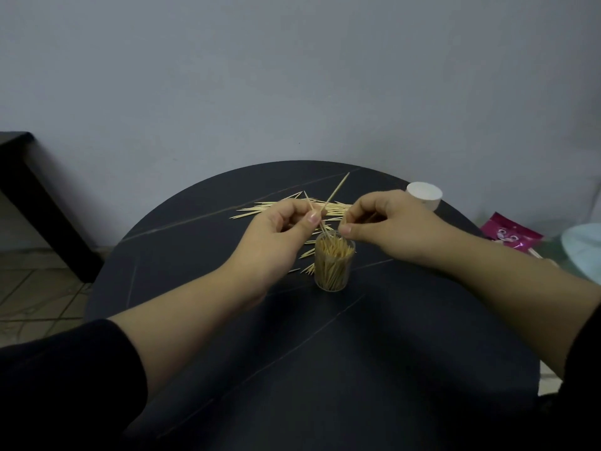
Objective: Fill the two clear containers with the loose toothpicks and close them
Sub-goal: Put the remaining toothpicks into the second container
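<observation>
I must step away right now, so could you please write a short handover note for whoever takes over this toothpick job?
Left hand: pinches a few toothpicks above the container.
Right hand: fingers curled by the container's rim; whether it holds anything is unclear.
The container stands open on the table, nearly full. The loose pile lies behind it. A white round piece, perhaps a lid, sits at the far right edge.
Done: one container mostly filled.
Left: drop in the held ones, clear the pile, close up. No second container is in view.
</observation>
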